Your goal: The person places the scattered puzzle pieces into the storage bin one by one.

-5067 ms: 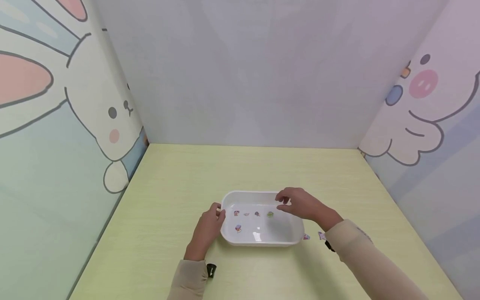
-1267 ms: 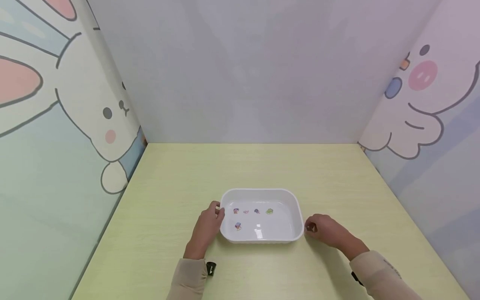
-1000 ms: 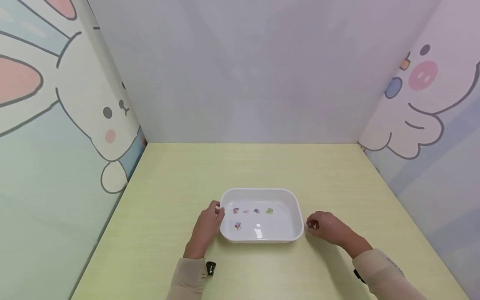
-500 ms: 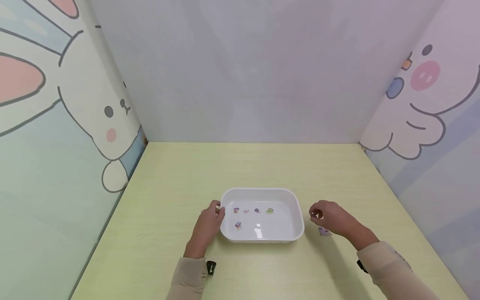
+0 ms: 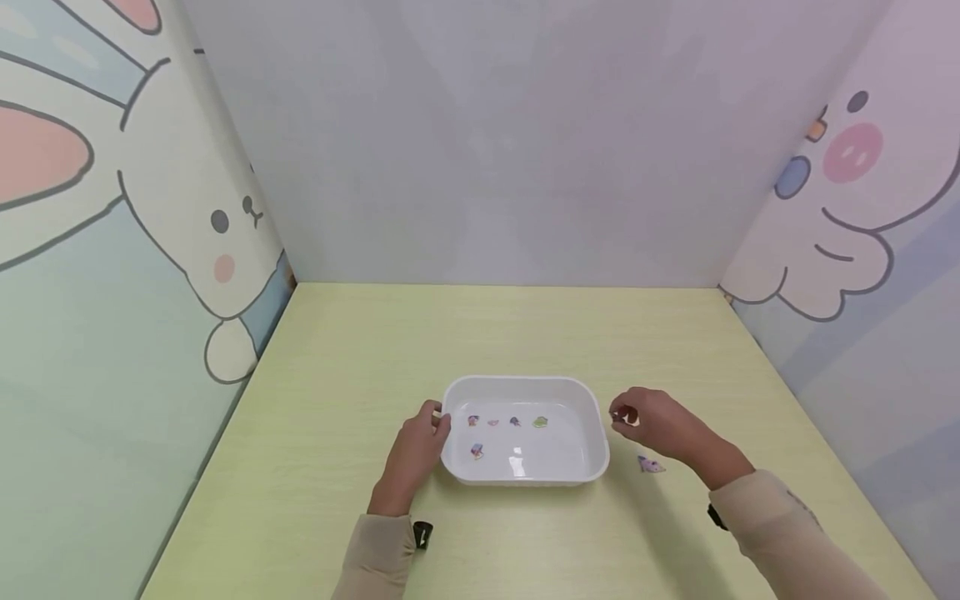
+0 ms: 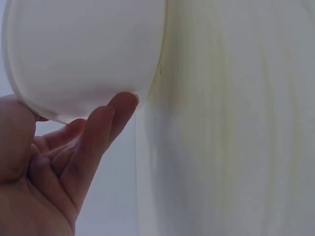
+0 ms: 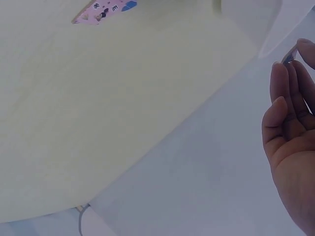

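A white rectangular tray [image 5: 525, 481] rests on the table, and several small colourful flat cutouts lie inside, including a green one [image 5: 540, 422] and a blue-and-pink one [image 5: 477, 451]. My left hand [image 5: 412, 454] holds the tray's left end, thumb at the rim and fingers against the outer wall. Just beyond the right rim, my right hand [image 5: 660, 425] is raised above the table. Between its thumb and fingertips it pinches a small thin cutout [image 7: 290, 55], seen nearly edge-on. Below that hand a pinkish-purple cutout [image 5: 651, 464] lies on the table.
The pale yellow-green table [image 5: 360, 358] meets a plain grey back wall [image 5: 487, 167]. Side walls with a cartoon rabbit [image 5: 202, 200] and a cartoon pig [image 5: 855, 183] flank it.
My right hand has gone from above the tray down to the table on its right, then risen pinching a cutout, uncovering the purple one. My left hand stays at the tray.
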Motion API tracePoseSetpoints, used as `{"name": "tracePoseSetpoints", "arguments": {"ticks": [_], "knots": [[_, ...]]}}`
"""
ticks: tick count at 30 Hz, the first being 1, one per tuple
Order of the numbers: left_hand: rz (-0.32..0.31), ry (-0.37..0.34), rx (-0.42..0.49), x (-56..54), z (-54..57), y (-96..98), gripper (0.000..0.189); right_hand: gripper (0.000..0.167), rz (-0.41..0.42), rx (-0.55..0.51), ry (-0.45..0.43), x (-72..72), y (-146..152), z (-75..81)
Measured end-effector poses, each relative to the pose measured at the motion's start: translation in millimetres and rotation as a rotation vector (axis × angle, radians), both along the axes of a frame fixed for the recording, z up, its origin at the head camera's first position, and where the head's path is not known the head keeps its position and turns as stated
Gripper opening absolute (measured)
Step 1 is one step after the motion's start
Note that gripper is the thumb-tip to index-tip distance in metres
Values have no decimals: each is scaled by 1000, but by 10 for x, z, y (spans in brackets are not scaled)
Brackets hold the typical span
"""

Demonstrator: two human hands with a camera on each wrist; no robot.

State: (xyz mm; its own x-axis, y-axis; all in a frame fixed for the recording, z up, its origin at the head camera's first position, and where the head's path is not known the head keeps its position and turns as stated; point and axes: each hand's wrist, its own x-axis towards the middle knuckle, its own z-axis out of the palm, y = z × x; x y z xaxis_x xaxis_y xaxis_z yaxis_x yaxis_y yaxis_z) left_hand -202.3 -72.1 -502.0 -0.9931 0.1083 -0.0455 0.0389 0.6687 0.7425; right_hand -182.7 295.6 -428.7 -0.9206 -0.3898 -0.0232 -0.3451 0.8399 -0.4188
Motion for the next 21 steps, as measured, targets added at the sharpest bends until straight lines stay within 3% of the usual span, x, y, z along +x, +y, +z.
{"name": "tracePoseSetpoints", "arguments": {"ticks": [21], "knots": [[4,17,2,8,10,8,32,15,41,8,-21,-81,-270,149]]}}
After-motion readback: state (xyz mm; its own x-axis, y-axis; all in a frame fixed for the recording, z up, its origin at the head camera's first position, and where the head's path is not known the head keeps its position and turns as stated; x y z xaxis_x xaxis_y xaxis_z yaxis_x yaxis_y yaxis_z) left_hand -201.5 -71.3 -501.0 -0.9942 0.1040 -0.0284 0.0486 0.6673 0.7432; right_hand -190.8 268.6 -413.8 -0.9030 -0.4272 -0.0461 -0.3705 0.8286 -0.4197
